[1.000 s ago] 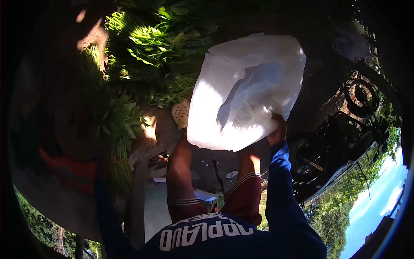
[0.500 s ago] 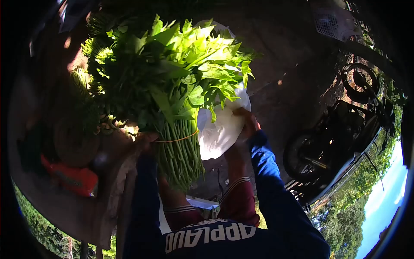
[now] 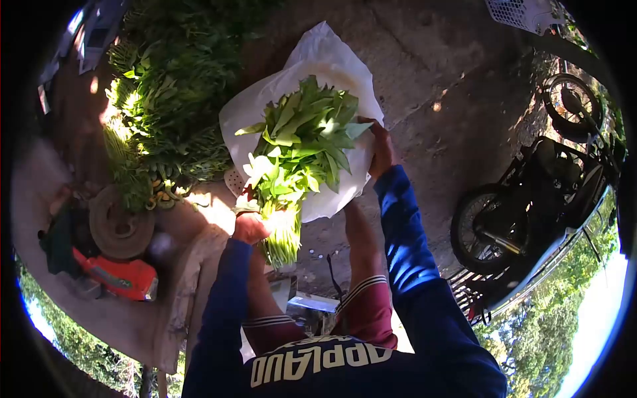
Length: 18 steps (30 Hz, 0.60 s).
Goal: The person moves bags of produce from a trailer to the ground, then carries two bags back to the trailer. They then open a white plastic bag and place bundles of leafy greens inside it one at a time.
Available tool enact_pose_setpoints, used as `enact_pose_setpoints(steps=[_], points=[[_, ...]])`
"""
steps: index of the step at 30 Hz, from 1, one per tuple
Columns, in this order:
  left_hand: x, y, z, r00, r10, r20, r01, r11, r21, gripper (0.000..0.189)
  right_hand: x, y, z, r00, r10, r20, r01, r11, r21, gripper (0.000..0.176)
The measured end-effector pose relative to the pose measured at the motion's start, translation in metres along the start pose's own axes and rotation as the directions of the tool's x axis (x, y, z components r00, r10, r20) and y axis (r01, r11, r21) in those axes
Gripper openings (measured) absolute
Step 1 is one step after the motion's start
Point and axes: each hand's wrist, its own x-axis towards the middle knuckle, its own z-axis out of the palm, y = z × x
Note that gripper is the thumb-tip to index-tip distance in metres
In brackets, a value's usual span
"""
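A bunch of leafy greens [image 3: 302, 142] with long pale stems lies over the open white plastic bag [image 3: 245, 119], leaves pointing away from me. My left hand [image 3: 251, 224] is closed around the stem side of the bunch, its fingers partly hidden by leaves and glare. On the right, my right hand [image 3: 381, 151] grips the bag's edge beside the leaf tips. The bag spreads wide behind and under the greens, and its inside is largely covered by them.
A large heap of greens [image 3: 186, 86] sits at the upper left. Below it are a round roll [image 3: 121, 222] and a red-orange object [image 3: 126, 275] on a ledge. A motorbike [image 3: 524, 205] stands to the right, and a white perforated crate [image 3: 521, 13] lies at the upper right.
The bunch of greens, earlier close to the camera and covering most of the bag, has moved down and away. The bag now shows spread out behind it, and my right hand has moved slightly up.
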Motion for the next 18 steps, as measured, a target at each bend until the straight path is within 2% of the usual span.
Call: enact_pose_setpoints(steps=[2, 3, 4, 5, 6, 8, 9, 10, 12, 13, 14, 15, 16, 17, 18], points=[[0.004, -0.002, 0.001, 0.998, 0.044, 0.035, -0.045, 0.999, 0.029, 0.038, 0.005, -0.005, -0.002, 0.994, -0.103, 0.046, 0.109, 0.985, -0.132, 0.031], [0.008, -0.005, 0.003, 0.997, 0.063, 0.031, -0.064, 0.998, 0.028, 0.039, 0.01, -0.01, -0.008, 0.997, -0.083, 0.004, 0.083, 0.988, -0.131, 0.028], [0.014, -0.01, 0.005, 0.997, 0.081, 0.006, -0.081, 0.997, 0.019, 0.039, -0.018, -0.029, 0.006, 0.991, -0.132, 0.007, 0.131, 0.972, -0.195, 0.029], [0.022, -0.015, 0.009, 0.995, 0.099, -0.034, -0.098, 0.995, 0.007, 0.04, -0.024, -0.025, -0.008, 0.949, -0.247, 0.193, 0.263, 0.963, -0.059, 0.031], [0.03, -0.019, 0.013, 0.988, 0.115, -0.107, -0.116, 0.993, -0.009, 0.041, -0.026, -0.018, -0.028, 0.86, -0.371, 0.352, 0.359, 0.928, 0.1, 0.033], [0.046, -0.032, 0.026, 0.932, 0.119, -0.342, -0.114, 0.993, 0.033, 0.047, -0.033, -0.003, -0.057, 0.866, -0.314, 0.389, 0.363, 0.93, -0.057, 0.038], [0.057, -0.041, 0.031, 0.959, 0.005, -0.284, 0.061, 0.973, 0.221, 0.049, -0.064, -0.017, -0.02, 0.775, -0.234, 0.587, 0.167, 0.972, 0.166, 0.044], [0.059, -0.043, 0.03, 0.958, -0.003, -0.286, 0.066, 0.975, 0.212, 0.049, -0.07, -0.012, -0.021, 0.833, -0.182, 0.523, 0.23, 0.973, -0.028, 0.049], [0.06, -0.046, 0.027, 0.931, -0.045, -0.362, 0.113, 0.979, 0.17, 0.047, -0.061, 0.014, -0.032, 0.96, -0.057, 0.275, 0.163, 0.911, -0.379, 0.05], [0.053, -0.008, 0.022, 0.883, -0.167, -0.438, 0.15, 0.986, -0.074, 0.044, -0.06, 0.028, -0.032, 0.944, -0.139, 0.3, 0.269, 0.851, -0.451, 0.046], [0.052, -0.013, 0.02, 0.88, -0.173, -0.443, 0.154, 0.985, -0.078, 0.044, -0.06, 0.044, -0.034, 0.918, -0.214, 0.334, 0.368, 0.775, -0.514, 0.043], [0.049, -0.024, 0.017, 0.884, -0.366, -0.292, 0.257, 0.9, -0.352, 0.043, -0.053, 0.066, -0.048, 0.959, -0.037, 0.28, 0.2, 0.787, -0.584, 0.042], [0.046, -0.036, 0.016, 0.859, -0.503, -0.092, 0.365, 0.729, -0.579, 0.041, -0.046, 0.089, -0.06, 0.967, 0.14, 0.212, 0.03, 0.767, -0.641, 0.042], [0.044, -0.05, 0.02, 0.83, -0.557, -0.029, 0.361, 0.577, -0.732, 0.036, -0.047, 0.11, -0.054, 0.946, 0.161, 0.282, 0.004, 0.863, -0.506, 0.046], [0.041, -0.042, 0.016, 0.826, -0.562, -0.036, 0.358, 0.575, -0.736, 0.036, -0.063, 0.109, -0.037, 0.948, 0.169, 0.271, -0.045, 0.91, -0.411, 0.041]])
